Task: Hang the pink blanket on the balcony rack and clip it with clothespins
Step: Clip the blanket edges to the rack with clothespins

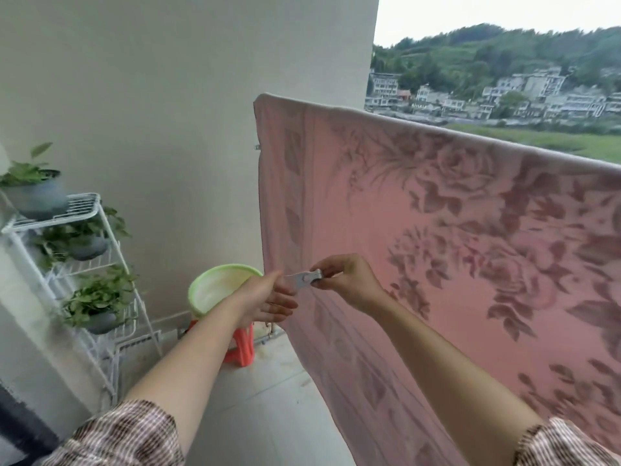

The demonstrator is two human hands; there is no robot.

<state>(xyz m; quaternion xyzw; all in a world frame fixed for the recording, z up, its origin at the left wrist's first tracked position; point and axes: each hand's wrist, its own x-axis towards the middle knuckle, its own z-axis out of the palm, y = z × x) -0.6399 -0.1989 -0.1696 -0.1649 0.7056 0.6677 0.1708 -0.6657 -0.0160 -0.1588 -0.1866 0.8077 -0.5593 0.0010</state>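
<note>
- The pink blanket (437,230) fills the space above, behind and to the right of both hands. It is draped over the balcony rack, whose bar is hidden under the top fold. It hangs flat, and its left edge drops just behind the hands.
- The pale wall (168,95) rises above and to the left of the hands, with hills and houses past the blanket's top edge.
- A white wire plant shelf (84,210) carrying potted greenery stands well to the left of the left hand.
- A green basin (215,290) sits on an orange stool (242,348), just below and behind the left hand.
- The right hand (346,280) pinches a metal clothespin (307,279) by its rear end, in front of the blanket's lower left part.
- The left hand (268,297) is released, with its fingers stretched out loosely just left of and under the clothespin's tip. I cannot tell whether its thumb touches the clip.
- The clothespin lies sideways between the two hands, near the blanket's left edge but well below the top fold. It is not yet on the fabric.
- Progress, as I judge it: the hanging part looks done. No clip shows along the visible top edge, so the clipping is all left to do, starting with raising this clothespin to the fold.
</note>
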